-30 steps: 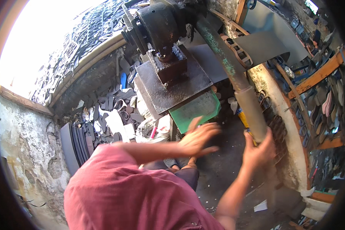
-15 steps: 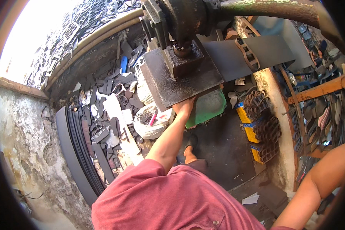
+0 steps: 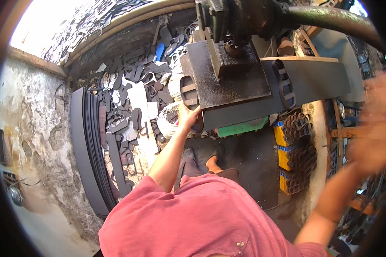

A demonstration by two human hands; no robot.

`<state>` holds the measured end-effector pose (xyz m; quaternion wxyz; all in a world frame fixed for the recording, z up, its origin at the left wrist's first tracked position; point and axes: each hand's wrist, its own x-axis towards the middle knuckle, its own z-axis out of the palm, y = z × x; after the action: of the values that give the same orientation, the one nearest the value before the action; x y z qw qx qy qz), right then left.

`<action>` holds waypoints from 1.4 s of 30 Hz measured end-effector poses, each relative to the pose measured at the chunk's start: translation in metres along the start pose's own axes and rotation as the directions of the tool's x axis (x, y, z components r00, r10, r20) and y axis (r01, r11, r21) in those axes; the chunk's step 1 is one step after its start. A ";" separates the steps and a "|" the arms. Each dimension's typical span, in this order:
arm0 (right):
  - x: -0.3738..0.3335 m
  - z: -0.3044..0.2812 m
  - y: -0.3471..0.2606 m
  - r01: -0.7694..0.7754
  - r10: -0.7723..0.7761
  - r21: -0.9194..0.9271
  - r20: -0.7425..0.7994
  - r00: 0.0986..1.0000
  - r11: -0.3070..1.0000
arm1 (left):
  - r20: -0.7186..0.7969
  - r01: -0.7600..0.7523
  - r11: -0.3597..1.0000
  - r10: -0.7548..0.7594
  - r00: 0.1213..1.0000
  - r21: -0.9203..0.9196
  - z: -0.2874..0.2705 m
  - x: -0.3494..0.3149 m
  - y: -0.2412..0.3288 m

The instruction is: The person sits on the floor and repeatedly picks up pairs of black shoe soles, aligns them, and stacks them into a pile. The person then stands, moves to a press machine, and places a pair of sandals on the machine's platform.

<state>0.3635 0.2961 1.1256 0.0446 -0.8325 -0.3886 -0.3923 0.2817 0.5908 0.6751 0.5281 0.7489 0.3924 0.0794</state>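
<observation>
So your left hand (image 3: 188, 116) is up at about 11 o'clock from your chest, fingers curled around the near-left edge of the dark rubber sheet (image 3: 313, 79) where it pokes out from under the press plate (image 3: 227, 81). It's a proper grip, thumb side tucked under the edge, right beside the sole-shaped cutting die (image 3: 188, 92) sitting at that corner. The sheet itself runs off toward 2 o'clock, flat across the machine bed, with another sole-shaped die (image 3: 286, 83) lying on top of it.

Your right hand (image 3: 369, 152) is way out at 3 o'clock, well apart from the sheet, and it's just a blur, so can't tell if the fingers are open or holding anything.

Over at 9 o'clock there's a heap of cut rubber scraps (image 3: 133, 107) on the floor, and stacks of cut soles (image 3: 300, 150) on yellow boxes at 3 o'clock.
</observation>
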 end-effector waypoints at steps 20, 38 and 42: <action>-0.298 0.277 -0.195 -0.563 0.210 0.229 0.766 0.608 0.794 | 0.452 0.141 0.950 0.000 0.892 -0.278 -0.186 -0.006 0.011; -0.224 0.173 -0.258 -0.838 0.252 0.515 0.800 0.545 0.180 | 0.386 -0.219 0.903 0.364 0.848 -0.370 -0.105 -0.088 0.075; -0.253 0.158 -0.233 -0.747 0.432 0.580 0.612 0.662 0.324 | 0.148 -0.308 0.875 0.384 0.911 -0.373 -0.059 -0.108 0.099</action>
<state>0.2036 0.3630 0.7895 0.4849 -0.8548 -0.1831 0.0256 0.2266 0.5475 0.8165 0.6666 0.7082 0.1711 0.1576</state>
